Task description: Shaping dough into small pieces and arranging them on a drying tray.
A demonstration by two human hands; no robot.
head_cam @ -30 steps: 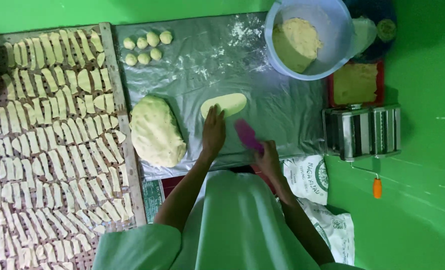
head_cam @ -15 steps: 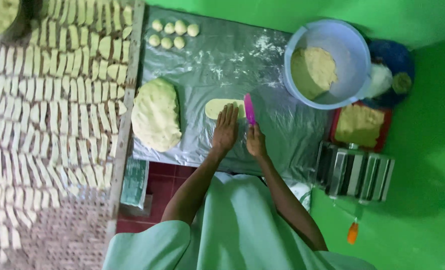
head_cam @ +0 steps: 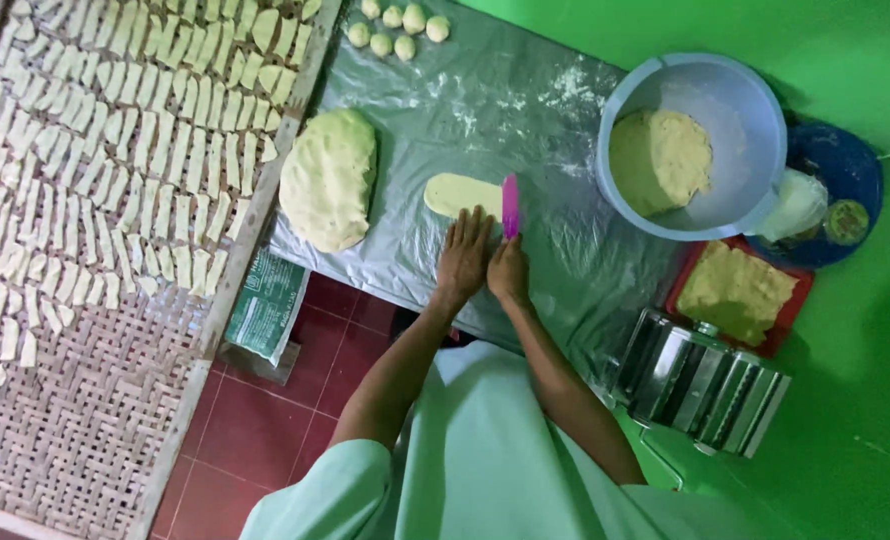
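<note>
Dough strip (head_cam: pixel 455 193) under left fingers (head_cam: pixel 470 228)

Flat green-and-white printed packet (head_cam: pixel 268 303) on red floor, between woven tray (head_cam: pixel 85 400) and plastic-covered table (head_cam: pixel 525 110).

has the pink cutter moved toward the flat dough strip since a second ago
Yes. The pink cutter in the right hand went from beside the flat dough strip onto its end.

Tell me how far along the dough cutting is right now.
Done: the woven tray is largely covered with rows of cut dough strips. In hand: the right hand sets a pink cutter on a flattened dough oval, with the left hand beside it. Left: a large dough slab, five small dough balls and dough in the blue bowl.
</note>
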